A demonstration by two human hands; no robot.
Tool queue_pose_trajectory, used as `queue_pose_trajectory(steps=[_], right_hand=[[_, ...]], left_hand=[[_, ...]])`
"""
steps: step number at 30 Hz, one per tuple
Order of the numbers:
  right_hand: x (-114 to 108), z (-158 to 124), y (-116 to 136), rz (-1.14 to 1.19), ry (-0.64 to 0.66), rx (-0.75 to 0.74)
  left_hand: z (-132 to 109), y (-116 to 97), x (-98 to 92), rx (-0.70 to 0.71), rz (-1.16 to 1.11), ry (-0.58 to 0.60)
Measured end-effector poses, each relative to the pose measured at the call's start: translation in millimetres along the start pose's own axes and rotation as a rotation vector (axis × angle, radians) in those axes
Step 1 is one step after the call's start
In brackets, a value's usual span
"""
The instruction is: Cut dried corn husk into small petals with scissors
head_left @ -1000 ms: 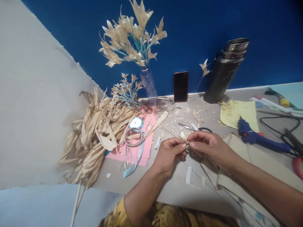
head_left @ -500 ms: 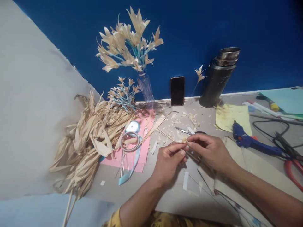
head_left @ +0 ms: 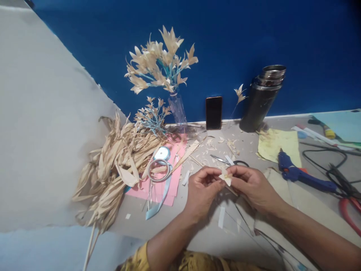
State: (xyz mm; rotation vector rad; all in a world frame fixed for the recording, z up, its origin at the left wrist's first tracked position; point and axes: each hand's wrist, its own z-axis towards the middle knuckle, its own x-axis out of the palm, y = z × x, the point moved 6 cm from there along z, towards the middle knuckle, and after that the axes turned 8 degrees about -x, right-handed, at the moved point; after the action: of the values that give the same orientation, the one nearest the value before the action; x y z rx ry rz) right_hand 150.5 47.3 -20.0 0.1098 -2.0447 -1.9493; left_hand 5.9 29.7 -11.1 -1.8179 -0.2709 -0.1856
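Note:
A small cream flower [head_left: 226, 177], which looks made of dried husk, is held between my two hands above the table, its petals turned toward me. My left hand [head_left: 204, 190] pinches it from the left with thumb and fingers. From the right, my right hand [head_left: 249, 184] grips its other side the same way. What lies behind the flower, under the fingers, is hidden. Just beyond my hands are scissors [head_left: 220, 159] with dark handles, lying among husk scraps.
Left: a heap of dried husks [head_left: 113, 173], pink paper [head_left: 175, 180], ribbon rolls [head_left: 159, 170]. Behind: a bottle [head_left: 178, 109] of husk flowers [head_left: 158, 64], a phone [head_left: 213, 113], a leaning flask [head_left: 261, 99]. Right: a blue glue gun [head_left: 301, 175], yellow paper [head_left: 278, 148], red-handled pliers [head_left: 348, 210].
The flower has turned so its open petals face me, between my fingertips. My fingers have shifted around it. The whole view has moved slightly, with things sitting lower and further right.

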Motion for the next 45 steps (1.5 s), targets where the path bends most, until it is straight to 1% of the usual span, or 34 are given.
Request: queue_pose_trajectory(steps=[2,6,10,12,15,17,19,21,23,25,27,30,34,38,41,43,45], right_hand=[[1,0,3,0.032,0.003,0.019],[1,1,10,0.070,-0.014,0.027],[-2,4,6,0.078,-0.020,0.062],[-4,5,-1,0.080,-0.013,0.093],[-6,7,-9,0.050,0.005,0.113],[-7,9,-12,-0.021,0.032,0.116],[-8,12,-10,-0.154,0.057,0.103],[-12,15,-4,-0.314,0.040,0.048],[-16,16,7,-0.428,-0.012,-0.038],[-19,14,16,-0.442,-0.064,-0.093],[-19,10,20,-0.386,-0.076,-0.102],[-17,6,18,-0.334,-0.060,-0.085],[-15,6,13,-0.417,-0.067,-0.067],[-13,7,14,-0.486,-0.080,-0.057],[-12,8,15,-0.458,-0.099,-0.043],[-13,9,14,-0.383,-0.112,-0.013],[-13,10,10,-0.283,-0.101,0.035]], left_hand=[[1,-5,1.8,0.041,0.035,0.008],[6,-13,5.6,0.100,0.125,0.075],[12,-22,7.7,0.199,0.222,0.137],[16,-24,8.2,0.201,0.234,0.157],[22,-19,8.2,0.135,0.196,0.177],[24,-13,7.4,0.108,0.181,0.171],[24,-9,4.1,0.123,0.202,0.124],[24,-5,0.3,0.136,0.244,0.074],[24,-1,-2.0,0.136,0.305,0.048],[23,0,-2.7,0.149,0.368,0.038],[22,-2,-2.3,0.161,0.412,0.034],[22,-3,0.7,0.168,0.442,0.058],[23,-2,4.0,0.183,0.479,0.084],[23,1,3.3,0.172,0.472,0.078],[24,3,1.9,0.146,0.435,0.060],[25,8,1.4,0.074,0.369,0.060],[27,15,2.0,-0.047,0.257,0.085]])
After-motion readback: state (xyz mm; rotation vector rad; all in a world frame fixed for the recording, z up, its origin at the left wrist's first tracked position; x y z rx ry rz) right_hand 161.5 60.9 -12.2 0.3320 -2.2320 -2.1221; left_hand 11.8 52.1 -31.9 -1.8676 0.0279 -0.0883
